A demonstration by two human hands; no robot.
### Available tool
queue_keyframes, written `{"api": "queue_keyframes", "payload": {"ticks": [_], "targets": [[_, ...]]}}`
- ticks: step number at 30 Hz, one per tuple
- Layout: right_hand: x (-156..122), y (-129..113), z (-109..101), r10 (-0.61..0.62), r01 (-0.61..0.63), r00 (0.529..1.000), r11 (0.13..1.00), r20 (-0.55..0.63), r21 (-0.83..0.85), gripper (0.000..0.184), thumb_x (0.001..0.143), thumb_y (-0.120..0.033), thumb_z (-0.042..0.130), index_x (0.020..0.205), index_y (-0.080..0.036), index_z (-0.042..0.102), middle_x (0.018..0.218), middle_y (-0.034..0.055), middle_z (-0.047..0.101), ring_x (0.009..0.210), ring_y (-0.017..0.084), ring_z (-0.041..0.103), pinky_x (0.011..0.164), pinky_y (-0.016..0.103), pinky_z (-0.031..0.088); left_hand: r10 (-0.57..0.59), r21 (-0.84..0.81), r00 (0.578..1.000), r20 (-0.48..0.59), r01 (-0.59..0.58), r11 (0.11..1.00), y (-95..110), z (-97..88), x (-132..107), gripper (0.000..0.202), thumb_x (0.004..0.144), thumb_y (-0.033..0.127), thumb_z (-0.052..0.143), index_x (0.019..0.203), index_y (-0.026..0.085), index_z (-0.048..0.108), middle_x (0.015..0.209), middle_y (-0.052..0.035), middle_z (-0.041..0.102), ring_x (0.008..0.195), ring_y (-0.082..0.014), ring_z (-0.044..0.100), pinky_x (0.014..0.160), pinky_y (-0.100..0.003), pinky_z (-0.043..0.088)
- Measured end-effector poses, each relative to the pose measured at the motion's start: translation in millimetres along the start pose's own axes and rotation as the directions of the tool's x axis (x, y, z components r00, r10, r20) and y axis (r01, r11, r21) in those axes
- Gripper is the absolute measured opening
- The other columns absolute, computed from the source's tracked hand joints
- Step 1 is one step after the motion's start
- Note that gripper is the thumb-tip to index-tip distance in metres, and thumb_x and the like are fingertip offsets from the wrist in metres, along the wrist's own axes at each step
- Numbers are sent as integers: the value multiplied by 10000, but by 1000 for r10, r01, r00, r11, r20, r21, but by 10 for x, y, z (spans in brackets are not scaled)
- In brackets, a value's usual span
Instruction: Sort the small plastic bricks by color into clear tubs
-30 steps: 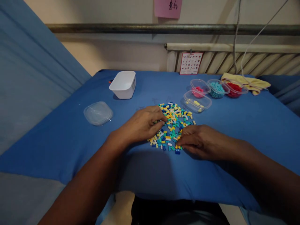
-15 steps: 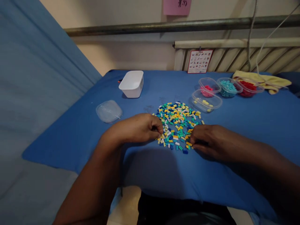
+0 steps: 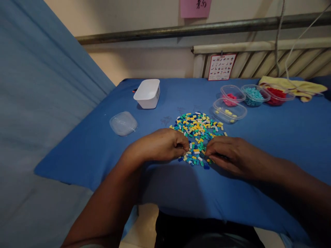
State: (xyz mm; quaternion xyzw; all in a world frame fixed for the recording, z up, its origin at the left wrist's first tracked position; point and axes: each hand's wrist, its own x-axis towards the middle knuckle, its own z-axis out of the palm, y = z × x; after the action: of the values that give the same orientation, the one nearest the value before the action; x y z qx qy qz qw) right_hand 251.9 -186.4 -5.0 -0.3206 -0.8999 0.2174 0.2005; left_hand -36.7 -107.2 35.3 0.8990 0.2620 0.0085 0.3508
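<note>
A loose pile of small plastic building bricks [image 3: 198, 125] in yellow, teal, green, blue and white is spread on the blue-covered table [image 3: 176, 186]. At the pile's left front side, my left hand [image 3: 172, 144] is closed, thumb and fingertips pinched together low among the bricks. From the right, my right hand [image 3: 226, 153] reaches in with its fingers also pinched at the pile's edge. What either pinch holds, if anything, is hidden or too small to make out. A short gap with bricks in it separates the two hands.
A white tub [image 3: 148, 94] stands back left, with a clear lid [image 3: 123, 123] in front of it. Back right are clear containers of pale yellow [image 3: 229, 113], pink [image 3: 230, 99], light blue [image 3: 253, 96] and red pieces [image 3: 276, 96], beside a yellow cloth [image 3: 292, 85].
My left hand has moved right, further over the bricks. My right hand has shifted slightly left, so the gap between them is narrower.
</note>
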Motion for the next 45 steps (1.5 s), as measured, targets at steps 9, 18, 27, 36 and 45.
{"api": "queue_keyframes", "payload": {"ticks": [9,18,27,36,45], "targets": [[32,-19,13,-19,20,999,999,-50,26,136,1066,-179,598,1136,-219,707,1037,67,805,953,220,760,849,357,593,-5,219,1000,8,3,976,200,105,-19,210,845,100,747,959,262,816,915,16,817,798,-180,716,676,-267,410],[37,28,65,79,-44,979,982,-188,184,129,1071,-208,642,1129,-227,756,1030,54,815,896,190,758,796,328,567,81,-48,996,31,-80,996,159,35,50,148,923,114,688,1001,185,792,979,-27,762,843,-151,682,748,-254,472],[116,79,173,469,-170,823,742,-321,649,190,967,-365,830,1116,-248,812,928,23,823,781,180,752,685,300,606,-123,-673,951,-285,-107,732,51,289,361,192,900,306,808,996,145,766,798,-2,684,691,-93,583,664,-228,454],[255,-20,195,528,-69,730,688,-434,722,136,908,-355,879,927,-237,814,859,15,826,756,172,766,726,316,643,-296,-831,870,-395,-201,519,185,419,505,179,771,230,868,927,155,825,811,-13,769,744,-108,684,770,-250,542],[238,-11,187,613,-85,674,619,-412,781,223,866,-394,924,944,-226,800,874,34,831,765,170,762,724,307,628,-339,-828,824,-454,-249,502,222,469,558,199,806,276,899,975,179,858,846,-11,798,743,-102,695,785,-247,571]]}}
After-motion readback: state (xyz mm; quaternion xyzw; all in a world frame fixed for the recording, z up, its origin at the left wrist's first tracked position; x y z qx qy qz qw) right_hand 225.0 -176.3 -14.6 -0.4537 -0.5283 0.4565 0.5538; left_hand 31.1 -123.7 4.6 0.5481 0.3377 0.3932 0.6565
